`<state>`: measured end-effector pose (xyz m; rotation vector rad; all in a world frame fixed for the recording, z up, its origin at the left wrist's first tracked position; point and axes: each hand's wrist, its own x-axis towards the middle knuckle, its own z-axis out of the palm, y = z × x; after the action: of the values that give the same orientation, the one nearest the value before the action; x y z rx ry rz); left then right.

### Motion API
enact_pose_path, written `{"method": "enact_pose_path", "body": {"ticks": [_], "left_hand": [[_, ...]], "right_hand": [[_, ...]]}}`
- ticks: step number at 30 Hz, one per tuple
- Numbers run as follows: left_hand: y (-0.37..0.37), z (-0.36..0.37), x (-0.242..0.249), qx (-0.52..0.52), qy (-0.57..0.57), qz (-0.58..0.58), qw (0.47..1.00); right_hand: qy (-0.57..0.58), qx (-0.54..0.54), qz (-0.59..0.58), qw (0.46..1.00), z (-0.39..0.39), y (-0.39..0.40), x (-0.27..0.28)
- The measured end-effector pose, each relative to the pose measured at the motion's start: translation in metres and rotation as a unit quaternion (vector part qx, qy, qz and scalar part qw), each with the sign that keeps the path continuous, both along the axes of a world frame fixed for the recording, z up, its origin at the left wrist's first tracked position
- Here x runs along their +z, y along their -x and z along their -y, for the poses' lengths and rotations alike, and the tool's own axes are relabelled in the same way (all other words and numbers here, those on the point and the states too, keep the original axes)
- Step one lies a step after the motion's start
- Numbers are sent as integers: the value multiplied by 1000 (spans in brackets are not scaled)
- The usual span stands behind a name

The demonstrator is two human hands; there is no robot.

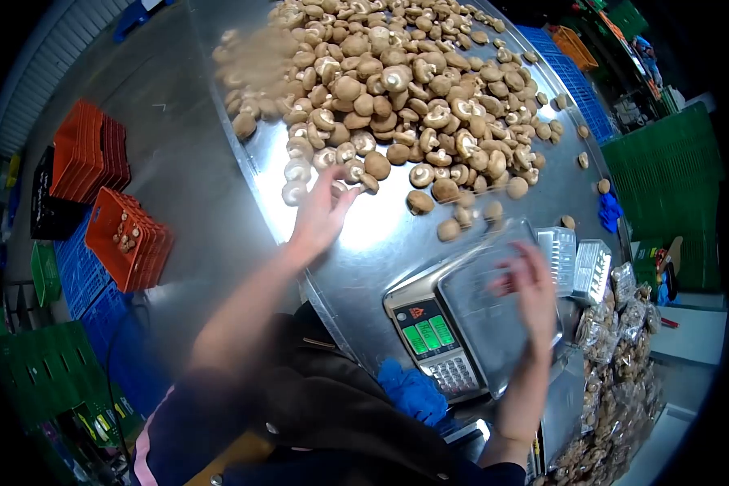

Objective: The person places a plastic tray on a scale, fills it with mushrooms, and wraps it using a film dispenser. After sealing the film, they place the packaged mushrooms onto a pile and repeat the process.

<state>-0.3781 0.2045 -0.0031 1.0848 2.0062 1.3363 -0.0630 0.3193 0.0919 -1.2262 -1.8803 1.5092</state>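
My left hand (324, 212) is at the near edge of a big pile of brown mushrooms (397, 77) on the steel table. Its thumb and fingers are closed round a mushroom (342, 188), partly hidden by them; a small brown-capped mushroom (376, 165) lies just past the fingertips. My right hand (528, 282) hovers over the steel pan of a digital scale (454, 360), blurred by motion, its fingers apart and no held thing visible. The scale's green displays are lit. Several loose mushrooms (449, 230) lie between the pile and the scale.
Clear plastic trays (589, 270) stand right of the scale, near bagged mushrooms (624, 381). A blue crumpled glove or cloth (411, 392) lies at the scale's near side, another blue piece (610, 212) at the far edge. Orange crates (130, 243) stand left, beyond the table edge.
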Motion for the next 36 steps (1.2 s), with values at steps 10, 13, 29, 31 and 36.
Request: {"method": "enact_pose_path", "body": {"ticks": [10, 13, 29, 31, 36], "left_hand": [[16, 106, -27, 24, 218, 574, 789], [18, 108, -45, 56, 193, 654, 729], [103, -125, -112, 151, 4, 443, 884], [98, -122, -109, 165, -3, 428, 889], [82, -92, -98, 147, 2, 414, 898]], "right_hand": [[137, 69, 146, 977, 82, 110, -93], [241, 19, 99, 965, 95, 126, -112], [146, -188, -74, 968, -94, 266, -213], [158, -184, -65, 968, -90, 264, -209], [160, -208, -116, 958, -56, 249, -194]]}}
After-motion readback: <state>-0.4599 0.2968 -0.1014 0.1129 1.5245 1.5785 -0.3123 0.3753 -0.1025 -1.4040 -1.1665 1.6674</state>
